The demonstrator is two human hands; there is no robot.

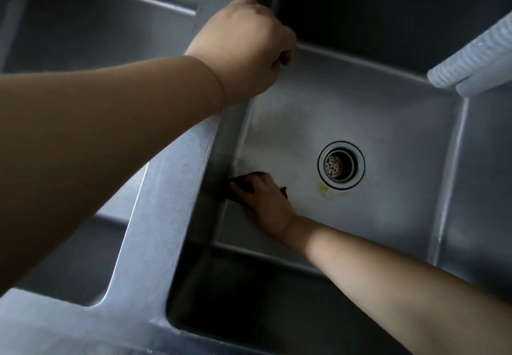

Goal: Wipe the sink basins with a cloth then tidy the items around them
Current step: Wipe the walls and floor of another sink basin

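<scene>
Pressing dark cloth into basin corner, right hand seemingly gripping | left hand clutching divider

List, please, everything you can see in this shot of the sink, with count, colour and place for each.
right basin: one, grey steel, centre and right of view
left basin: one, grey steel, left of the divider
divider: one, grey steel, between the basins
drain strainer: one, silver, floor of the right basin
stain: one, yellowish, just in front of the drain
cloth: one, dark, at the right basin's left wall
ribbed white object: one, upper right, over the rim
left hand: one, gripping the divider's edge
right hand: one, pressing the cloth
</scene>
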